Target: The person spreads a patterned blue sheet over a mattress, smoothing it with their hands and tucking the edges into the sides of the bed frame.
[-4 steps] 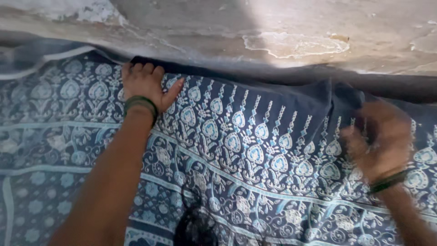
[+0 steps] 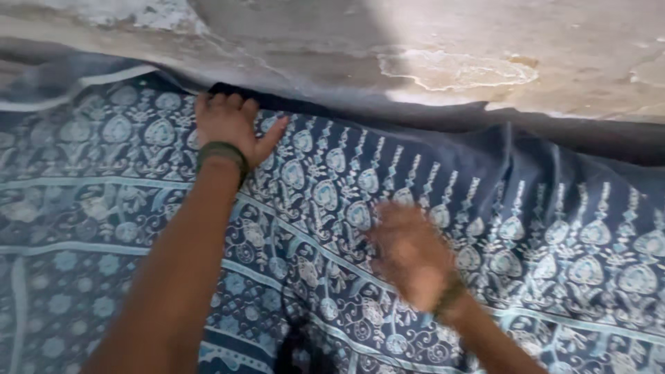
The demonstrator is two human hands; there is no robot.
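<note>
Item: blue printed bedsheet [image 2: 540,249], pale paisley and floral border pattern, spread flat across the whole lower view, its far edge running along the foot of a worn, stained plaster wall [image 2: 429,41]. My left hand [image 2: 228,128], olive band at the wrist, lies palm-down on the cloth with thumb splayed and fingertips [image 2: 222,100] pushed into the dark gap where sheet meets wall; it has not shifted from a moment ago and still pins or tucks that edge. My right hand [image 2: 409,253], matching band at the wrist, has just swept leftward from the right part of the sheet toward its middle; it is motion-blurred, seemingly open and palm-down on or just above the fabric, though I cannot tell whether it grips anything. Condition of cloth: folds and a raised ridge remain at the far right near the wall; the stretch between my hands lies smoother. I judge the sweep to be smoothing, with the left-hand edge anchored and the right-hand wrinkles outstanding.
</note>
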